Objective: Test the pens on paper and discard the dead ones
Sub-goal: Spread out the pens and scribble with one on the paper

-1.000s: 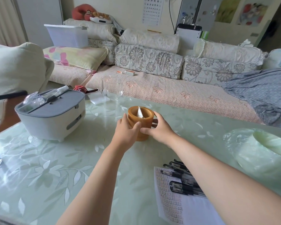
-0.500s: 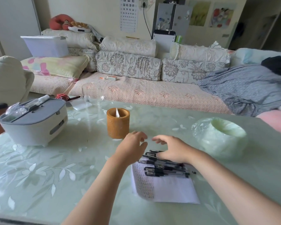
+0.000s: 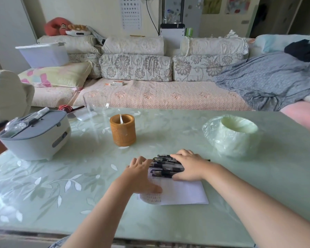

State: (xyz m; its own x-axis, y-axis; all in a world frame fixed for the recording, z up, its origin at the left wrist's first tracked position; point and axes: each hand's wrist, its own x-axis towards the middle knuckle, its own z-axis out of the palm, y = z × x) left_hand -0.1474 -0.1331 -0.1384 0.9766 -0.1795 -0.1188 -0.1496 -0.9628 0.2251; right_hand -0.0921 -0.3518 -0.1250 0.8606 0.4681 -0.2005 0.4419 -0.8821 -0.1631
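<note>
Paper [image 3: 183, 193]: on the tabletop [image 3: 61, 176], near its front edge, right of the middle.
Pens [image 3: 166, 167]: heaped on the paper's far end, between the left hand [image 3: 140, 174] and the right hand [image 3: 190, 167], which lies over them.
Cup [image 3: 123, 130]: behind the pens, mid-tabletop.
Lidded box [image 3: 34, 136]: by the left edge.
Glass [image 3: 96, 104]: at the far edge, behind the cup.
Bag roll [image 3: 234, 135]: toward the right edge.
Sofa [image 3: 150, 97]: beyond the far edge.

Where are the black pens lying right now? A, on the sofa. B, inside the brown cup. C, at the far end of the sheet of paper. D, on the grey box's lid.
C: the pens lie bunched at the far end of the paper, between the left hand and the right hand, which rests on them.
</note>
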